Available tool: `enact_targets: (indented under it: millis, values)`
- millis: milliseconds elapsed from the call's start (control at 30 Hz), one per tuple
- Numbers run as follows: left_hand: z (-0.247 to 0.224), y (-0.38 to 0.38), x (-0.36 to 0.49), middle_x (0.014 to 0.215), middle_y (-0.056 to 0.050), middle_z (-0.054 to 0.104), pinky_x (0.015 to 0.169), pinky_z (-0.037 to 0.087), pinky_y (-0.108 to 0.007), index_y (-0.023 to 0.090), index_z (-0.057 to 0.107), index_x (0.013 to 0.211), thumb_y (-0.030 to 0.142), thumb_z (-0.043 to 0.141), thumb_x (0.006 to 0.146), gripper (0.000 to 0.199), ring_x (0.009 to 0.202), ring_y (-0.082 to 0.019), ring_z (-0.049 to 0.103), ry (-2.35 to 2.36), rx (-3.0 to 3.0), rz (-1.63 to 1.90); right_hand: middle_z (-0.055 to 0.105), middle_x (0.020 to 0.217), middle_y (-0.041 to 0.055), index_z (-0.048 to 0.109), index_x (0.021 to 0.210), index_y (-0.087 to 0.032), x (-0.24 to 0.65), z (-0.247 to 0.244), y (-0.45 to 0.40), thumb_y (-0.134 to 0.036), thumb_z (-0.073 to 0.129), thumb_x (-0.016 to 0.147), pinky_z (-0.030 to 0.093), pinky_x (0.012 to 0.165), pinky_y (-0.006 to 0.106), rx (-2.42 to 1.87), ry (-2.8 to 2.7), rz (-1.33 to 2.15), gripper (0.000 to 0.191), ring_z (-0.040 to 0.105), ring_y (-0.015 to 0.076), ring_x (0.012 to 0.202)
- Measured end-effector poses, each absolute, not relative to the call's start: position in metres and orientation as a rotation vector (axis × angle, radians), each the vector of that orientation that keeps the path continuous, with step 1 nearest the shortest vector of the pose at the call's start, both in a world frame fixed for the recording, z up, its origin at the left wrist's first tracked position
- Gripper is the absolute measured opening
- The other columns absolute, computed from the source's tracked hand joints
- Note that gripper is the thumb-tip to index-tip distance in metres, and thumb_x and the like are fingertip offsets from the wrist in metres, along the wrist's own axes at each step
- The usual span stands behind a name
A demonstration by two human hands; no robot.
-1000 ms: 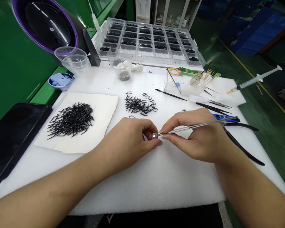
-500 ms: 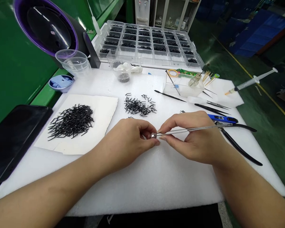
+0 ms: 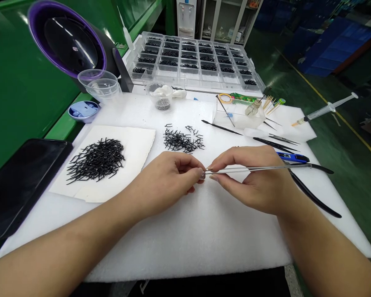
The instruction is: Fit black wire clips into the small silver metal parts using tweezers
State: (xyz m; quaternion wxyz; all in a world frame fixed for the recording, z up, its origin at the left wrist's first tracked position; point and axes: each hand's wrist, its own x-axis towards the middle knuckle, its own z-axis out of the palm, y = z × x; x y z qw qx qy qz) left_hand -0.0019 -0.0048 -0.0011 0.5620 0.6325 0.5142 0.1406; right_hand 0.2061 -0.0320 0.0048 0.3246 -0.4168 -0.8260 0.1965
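My left hand [image 3: 168, 181] is closed in a pinch on a small shiny metal piece [image 3: 203, 175], mostly covered by the thumb and fingertips. My right hand [image 3: 250, 177] grips a pair of thin metal tweezers [image 3: 235, 170] between thumb and fingers. The tweezer tips meet the metal piece at the left fingertips. Just beyond the hands lies a loose cluster of small bent black wire pieces [image 3: 182, 141] on the white foam sheet [image 3: 204, 239]. To the left, a bigger heap of black wire pieces [image 3: 97, 161] rests on a sheet of white paper [image 3: 139, 144].
At the back stands a clear compartment box [image 3: 179, 74] holding black pieces. A purple-rimmed fan [image 3: 71, 45], clear cups [image 3: 102, 84] and a black tablet-like slab [image 3: 21, 185] are at left. Black-handled pliers [image 3: 315, 198], a blue tool [image 3: 292, 157] and a syringe [image 3: 324, 109] lie at right.
My left thumb has moved up over the small metal piece, which shows less now. The right hand and tweezers stay almost in place. The view has shifted slightly.
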Motion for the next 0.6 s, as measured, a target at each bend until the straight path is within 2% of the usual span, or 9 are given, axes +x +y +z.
enact_targets:
  millis: [367,600]
  values:
    - [-0.001,-0.003,-0.003,0.07,0.003,0.071,0.063,0.052,-0.027,0.025,0.077,0.084,0.035,0.066,0.083,0.016,0.067,-0.015,0.066,1.208,1.443,0.312,0.079,0.085,-0.0026,0.071,0.085,-0.02,0.207,0.005,-0.032,-0.008,0.074,0.08,0.056,0.069,0.023,-1.091,-2.128,0.55,0.014,0.073,0.0115,0.075]
    - [0.001,-0.003,-0.004,0.063,0.004,0.07,0.061,0.053,-0.027,0.025,0.076,0.087,0.037,0.064,0.083,0.018,0.062,-0.015,0.065,1.271,1.459,0.319,0.079,0.085,0.0004,0.073,0.086,-0.022,0.208,-0.013,-0.011,-0.015,0.074,0.082,0.063,0.075,0.03,-1.294,-1.765,0.538,0.009,0.076,0.0184,0.082]
